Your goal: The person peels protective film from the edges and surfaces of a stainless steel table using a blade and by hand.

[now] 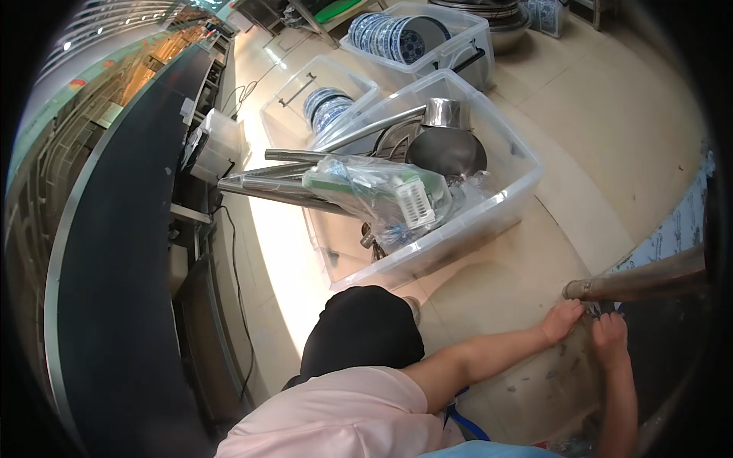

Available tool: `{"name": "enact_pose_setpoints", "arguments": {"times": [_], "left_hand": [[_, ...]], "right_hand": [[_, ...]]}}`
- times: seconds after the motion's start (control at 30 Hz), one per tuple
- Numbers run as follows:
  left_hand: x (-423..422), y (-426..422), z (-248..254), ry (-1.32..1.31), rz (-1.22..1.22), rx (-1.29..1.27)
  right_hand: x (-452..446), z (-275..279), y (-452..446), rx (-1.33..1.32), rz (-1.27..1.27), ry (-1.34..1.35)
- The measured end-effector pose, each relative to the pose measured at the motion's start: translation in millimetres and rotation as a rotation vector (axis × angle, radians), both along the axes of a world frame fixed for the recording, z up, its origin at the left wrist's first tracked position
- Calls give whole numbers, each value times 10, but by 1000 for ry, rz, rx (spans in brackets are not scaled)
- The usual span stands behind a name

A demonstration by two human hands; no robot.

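At the right of the head view, my left hand (pixel 563 321) reaches across with its fingers closed in a pinch, close to the end of a round metal tube (pixel 637 286). Beside it, my right hand (pixel 610 336) is also closed, its knuckles turned up. Between the two hands shows a small dark piece with a pale edge (pixel 596 309), too small to name. What each hand holds is mostly hidden by the fingers. A sheet of blue-printed film (pixel 672 238) lies behind the tube.
A clear plastic bin (pixel 527 172) holds metal tubes, a dark round pan (pixel 447 153) and a plastic-wrapped green package (pixel 382 191). Behind are bins with blue-patterned plates (pixel 424 38). A long black counter (pixel 114 229) runs along the left; a black cable (pixel 238 282) lies on the floor.
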State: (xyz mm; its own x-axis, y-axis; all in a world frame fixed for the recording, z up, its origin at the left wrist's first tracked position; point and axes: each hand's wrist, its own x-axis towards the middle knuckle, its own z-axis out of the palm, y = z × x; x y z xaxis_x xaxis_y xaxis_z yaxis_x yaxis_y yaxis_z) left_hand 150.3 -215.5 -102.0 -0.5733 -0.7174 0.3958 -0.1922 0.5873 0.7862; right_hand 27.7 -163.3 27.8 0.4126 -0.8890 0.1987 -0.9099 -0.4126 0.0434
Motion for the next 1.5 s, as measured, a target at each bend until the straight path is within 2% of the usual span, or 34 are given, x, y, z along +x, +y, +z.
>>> {"name": "enact_pose_setpoints", "arguments": {"times": [0.07,0.17,0.27,0.47,0.57,0.77,0.87,1.03,1.23,1.37,1.47,1.5], "left_hand": [[12,-51,58,21,-20,-19],[68,-233,65,-24,-187,-61],[-6,-102,9,-54,-104,44],[-69,100,-41,-117,-130,16],[-22,-28,28,-6,26,35],[-29,47,30,51,-39,46],[12,-67,58,34,-101,1],[-35,-116,-11,-16,-192,101],[-163,177,5,-127,-318,100],[-251,412,-206,-181,-292,59],[-54,132,-5,144,58,-124],[-34,67,17,109,36,-104]], "right_hand": [[0,-28,-9,14,-70,-18],[25,-6,-125,9,-46,-24],[4,-11,-141,30,-23,-25],[-144,-95,162,75,-41,39],[44,135,-81,28,0,8],[-48,-33,56,85,-45,19],[6,-42,-1,14,-119,-2],[34,19,-139,32,-50,1],[-164,-57,355,81,-98,45],[-224,50,504,149,-6,24],[-102,99,200,4,9,31],[-56,113,109,-14,25,17]]}}
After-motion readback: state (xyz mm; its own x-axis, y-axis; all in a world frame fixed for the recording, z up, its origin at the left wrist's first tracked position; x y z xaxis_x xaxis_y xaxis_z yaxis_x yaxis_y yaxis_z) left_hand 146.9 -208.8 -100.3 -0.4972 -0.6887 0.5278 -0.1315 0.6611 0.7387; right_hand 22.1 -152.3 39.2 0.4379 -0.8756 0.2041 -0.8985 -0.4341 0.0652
